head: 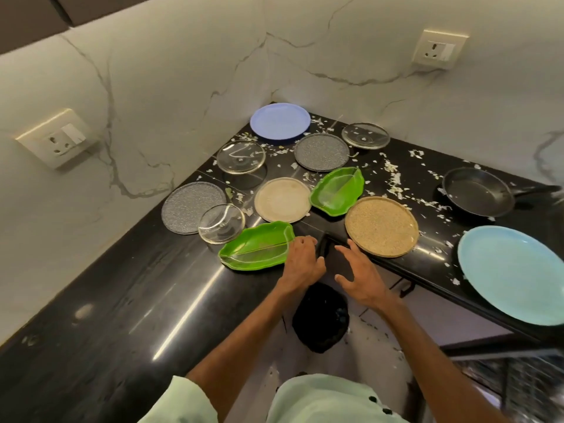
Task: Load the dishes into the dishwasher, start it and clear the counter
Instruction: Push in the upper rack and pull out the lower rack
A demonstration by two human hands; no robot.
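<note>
Closest in, a pale green shirt (320, 398) and two bare forearms reach over the black counter (122, 300). The left hand (302, 261) lies at the right tip of the near green leaf plate (256, 250), its fingers curled down against the rim; whether it truly grips I cannot tell. The right hand (357, 270) hovers relaxed with fingers spread, holding nothing, just beside the tan speckled plate (381, 225). Farther back lie a beige plate (282, 199) and a second green leaf plate (337, 192), with a black pan (477, 192) and a light blue plate (512, 273) to the right. White scraps (393, 178) litter the counter.
</note>
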